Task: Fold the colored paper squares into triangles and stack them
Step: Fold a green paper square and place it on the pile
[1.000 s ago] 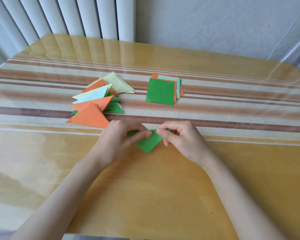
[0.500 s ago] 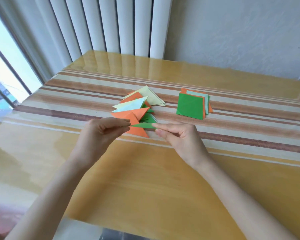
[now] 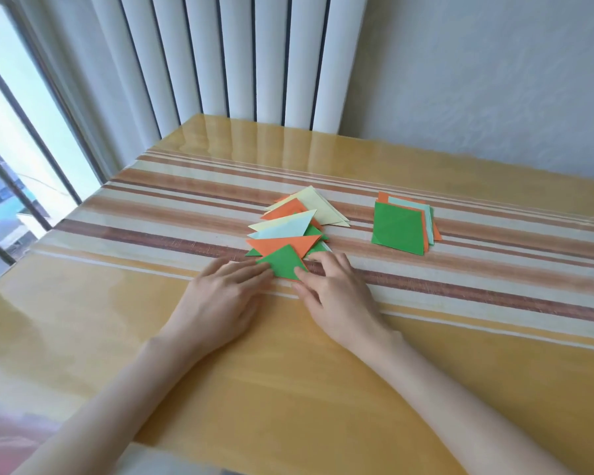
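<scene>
A folded green triangle (image 3: 283, 264) lies on the near end of the pile of folded triangles (image 3: 297, 219), which holds orange, pale yellow, pale blue and green pieces. My left hand (image 3: 222, 299) lies flat on the table, fingertips touching the green triangle's left corner. My right hand (image 3: 333, 293) rests with straight fingers on the triangle's right side. A stack of unfolded squares (image 3: 400, 228), green on top with orange and pale blue beneath, sits to the right, apart from both hands.
The table (image 3: 288, 389) has a glossy yellow cover with brown and cream stripes across its middle. White vertical blinds (image 3: 220, 60) hang behind the far edge, a window at the left, a pale wall at the right.
The green triangle, pinched by both hands above the table before, now lies on the near end of the folded pile. Both hands have flattened onto it. The camera has tilted up and turned left.
</scene>
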A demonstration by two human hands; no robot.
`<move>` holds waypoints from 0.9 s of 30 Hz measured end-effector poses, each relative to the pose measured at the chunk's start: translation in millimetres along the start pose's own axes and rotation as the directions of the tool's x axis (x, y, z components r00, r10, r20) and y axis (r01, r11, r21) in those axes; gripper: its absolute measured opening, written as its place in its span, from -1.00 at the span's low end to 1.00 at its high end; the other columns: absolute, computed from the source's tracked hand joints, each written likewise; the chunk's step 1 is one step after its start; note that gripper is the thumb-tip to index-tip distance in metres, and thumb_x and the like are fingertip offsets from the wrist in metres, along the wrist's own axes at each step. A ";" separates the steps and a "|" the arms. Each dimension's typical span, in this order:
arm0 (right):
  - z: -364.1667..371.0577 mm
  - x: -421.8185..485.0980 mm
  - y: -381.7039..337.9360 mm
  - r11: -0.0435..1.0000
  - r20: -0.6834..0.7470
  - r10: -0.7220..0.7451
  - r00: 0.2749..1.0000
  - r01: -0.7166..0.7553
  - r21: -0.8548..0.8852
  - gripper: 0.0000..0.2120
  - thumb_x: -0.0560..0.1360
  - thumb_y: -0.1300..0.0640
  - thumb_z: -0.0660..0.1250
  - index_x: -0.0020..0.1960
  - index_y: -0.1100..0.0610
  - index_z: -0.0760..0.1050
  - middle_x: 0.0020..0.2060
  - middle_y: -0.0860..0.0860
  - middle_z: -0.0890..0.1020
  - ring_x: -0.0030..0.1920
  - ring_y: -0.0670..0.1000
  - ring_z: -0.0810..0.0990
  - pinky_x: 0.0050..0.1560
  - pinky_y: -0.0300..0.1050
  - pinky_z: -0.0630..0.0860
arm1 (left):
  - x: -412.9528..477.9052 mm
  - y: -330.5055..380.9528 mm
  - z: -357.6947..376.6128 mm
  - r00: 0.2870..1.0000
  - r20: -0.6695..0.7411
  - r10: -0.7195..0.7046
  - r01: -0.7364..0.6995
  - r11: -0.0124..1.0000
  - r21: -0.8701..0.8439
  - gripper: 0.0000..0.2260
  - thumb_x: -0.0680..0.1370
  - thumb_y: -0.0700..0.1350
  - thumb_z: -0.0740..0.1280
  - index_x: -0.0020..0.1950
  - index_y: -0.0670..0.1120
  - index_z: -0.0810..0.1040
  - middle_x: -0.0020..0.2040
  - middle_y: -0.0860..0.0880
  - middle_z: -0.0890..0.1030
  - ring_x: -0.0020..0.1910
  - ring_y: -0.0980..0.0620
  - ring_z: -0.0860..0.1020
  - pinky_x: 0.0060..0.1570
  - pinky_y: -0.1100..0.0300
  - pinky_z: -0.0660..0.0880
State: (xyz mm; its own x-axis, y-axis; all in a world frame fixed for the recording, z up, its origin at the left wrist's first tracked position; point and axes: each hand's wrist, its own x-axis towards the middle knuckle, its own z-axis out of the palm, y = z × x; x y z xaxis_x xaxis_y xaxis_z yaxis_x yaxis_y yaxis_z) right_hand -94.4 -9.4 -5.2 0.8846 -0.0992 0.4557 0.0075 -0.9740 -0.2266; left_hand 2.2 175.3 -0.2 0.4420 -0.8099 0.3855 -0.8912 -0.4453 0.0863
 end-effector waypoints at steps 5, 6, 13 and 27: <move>7.4 8.6 -4.4 0.994 -0.013 0.109 0.994 -0.109 0.023 -0.79 0.42 0.24 0.46 0.06 0.13 0.67 -0.10 0.09 0.61 -0.06 0.19 0.54 -0.12 0.04 0.51 | 7.5 3.7 -0.2 0.997 0.034 -0.069 0.069 0.998 0.003 -0.62 0.55 0.01 0.11 0.05 -0.09 0.67 0.12 -0.01 0.66 0.08 -0.01 0.63 0.02 0.10 0.51; 8.8 11.7 -4.2 0.994 -0.029 0.110 0.993 -0.110 0.012 -0.78 0.40 0.26 0.48 0.04 0.13 0.68 -0.14 0.08 0.61 -0.09 0.19 0.54 -0.14 0.03 0.50 | 9.2 3.6 0.3 0.997 0.028 -0.074 0.074 0.997 0.012 -0.63 0.55 0.01 0.11 0.03 -0.09 0.68 0.11 -0.01 0.67 0.07 -0.01 0.64 -0.01 0.11 0.52; 9.5 14.7 -3.0 0.992 -0.105 0.096 0.990 -0.105 -0.074 -0.92 0.32 0.23 0.55 -0.23 0.16 0.66 -0.27 0.02 0.58 -0.19 0.14 0.53 -0.18 -0.02 0.48 | 11.5 2.1 7.1 0.996 0.012 -0.086 0.085 0.995 0.051 -0.64 0.55 -0.01 0.12 0.04 -0.12 0.68 0.11 -0.04 0.67 0.07 -0.03 0.64 0.07 0.12 0.35; -52.9 -25.7 80.8 0.934 -0.122 0.352 0.928 -0.341 0.105 -0.84 0.46 0.32 0.41 0.04 0.25 0.64 -0.11 0.10 0.62 -0.03 0.15 0.54 -0.02 -0.11 0.40 | 42.2 84.7 0.2 0.988 -0.145 0.054 -0.085 0.973 -0.214 -0.76 0.54 -0.13 0.19 0.00 -0.14 0.64 0.02 0.02 0.65 -0.01 -0.03 0.57 0.02 0.16 0.43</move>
State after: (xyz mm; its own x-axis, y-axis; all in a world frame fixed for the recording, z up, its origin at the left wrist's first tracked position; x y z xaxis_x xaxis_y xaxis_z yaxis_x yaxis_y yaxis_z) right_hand -141.2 -96.3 10.3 0.7666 -0.4599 0.4481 -0.2453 -0.8547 -0.4575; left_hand -54.6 103.3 23.2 0.3733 -0.7689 0.5191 -0.9267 -0.2828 0.2475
